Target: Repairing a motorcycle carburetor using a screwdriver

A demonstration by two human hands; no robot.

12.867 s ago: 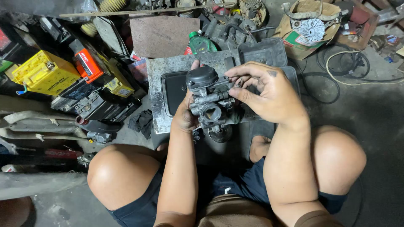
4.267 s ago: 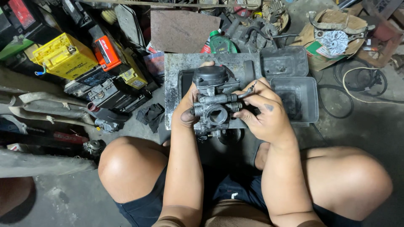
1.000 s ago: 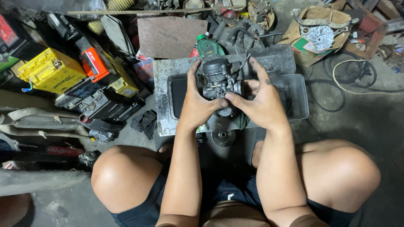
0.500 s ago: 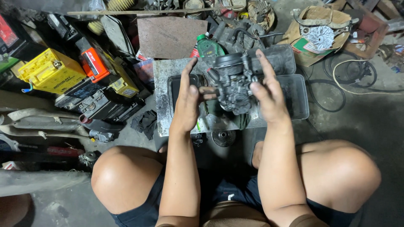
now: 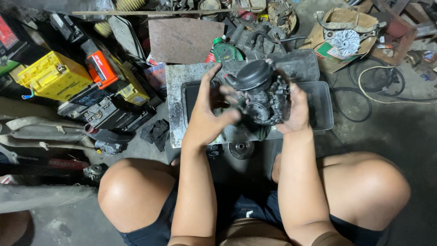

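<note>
A: Start near. What do you see first?

B: Bare knees either side, forearms running up between them. The right hand is closed around the carburetor, palm against its right flank, fingers wrapped behind. That grip carries the whole weight.

A: And the left?

B: The left hand is spread open, thumb up, fingers reaching toward the carburetor's left side. The fingertips are blurred, so I cannot tell whether they touch the body or stop just short. It has hold of nothing that I can make out.

A: Which way does the part lie from that open hand?

B: Directly to its right, at the same height. The carburetor's long axis tilts, round black cap up and to the left, toward the left hand, lower body down and to the right in the right palm. So the cap end is nearer the left fingers.

A: Where is it over?

B: Held in the air above a black tray that sits on a grimy metal slab on the floor.

A: Farther out?

B: A green bottle just beyond the slab, yellow battery and orange box off to the left, a cardboard box with a white fan at the far right.
</note>
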